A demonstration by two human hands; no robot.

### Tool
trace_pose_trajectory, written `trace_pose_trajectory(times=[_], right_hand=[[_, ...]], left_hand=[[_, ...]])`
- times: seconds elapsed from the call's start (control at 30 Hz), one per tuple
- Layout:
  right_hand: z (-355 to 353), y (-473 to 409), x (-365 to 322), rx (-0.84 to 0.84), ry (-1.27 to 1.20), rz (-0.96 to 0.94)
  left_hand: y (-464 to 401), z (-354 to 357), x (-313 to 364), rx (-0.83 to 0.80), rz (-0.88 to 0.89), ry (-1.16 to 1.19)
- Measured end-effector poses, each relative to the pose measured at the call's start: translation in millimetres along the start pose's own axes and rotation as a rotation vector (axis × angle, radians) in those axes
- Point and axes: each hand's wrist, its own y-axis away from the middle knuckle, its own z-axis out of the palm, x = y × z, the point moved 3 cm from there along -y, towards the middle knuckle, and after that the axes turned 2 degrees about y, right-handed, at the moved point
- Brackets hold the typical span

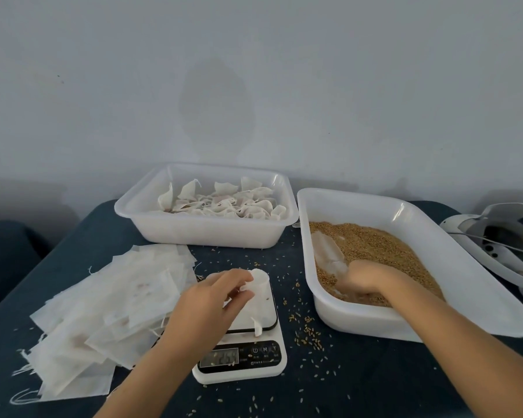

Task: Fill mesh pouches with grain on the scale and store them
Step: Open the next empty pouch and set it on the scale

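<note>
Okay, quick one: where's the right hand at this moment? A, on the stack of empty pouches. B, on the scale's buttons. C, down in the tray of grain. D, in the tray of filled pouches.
C: the right hand is down in the grain tray, while the left hand holds the open pouch on the scale.

The left hand (212, 300) is reaching forward with its forearm angled inward, thumb and fingers pinching. The right hand (364, 280) is stretching forward and down, knuckles up, its fingers curling under and blurred.
</note>
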Motion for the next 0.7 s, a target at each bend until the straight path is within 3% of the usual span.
trace_pose_trajectory(times=[0.13,0.3,0.47,0.57,0.7], right_hand=[[-2,-2,2,-0.066,-0.154,-0.013],[-16,-5,-1,-0.098,-0.405,-0.027],[-30,-8,9,-0.054,-0.136,0.024],[-28,-12,15,-0.034,-0.138,0.025],[-30,-21,26,0.049,-0.174,0.066]], left_hand=[[-13,12,19,-0.235,0.071,0.04],[-40,50,48,-0.489,0.207,-0.167],[-54,88,50,-0.673,0.135,-0.339],[-54,101,49,-0.62,0.032,-0.243],[-40,115,52,-0.449,-0.178,0.151]])
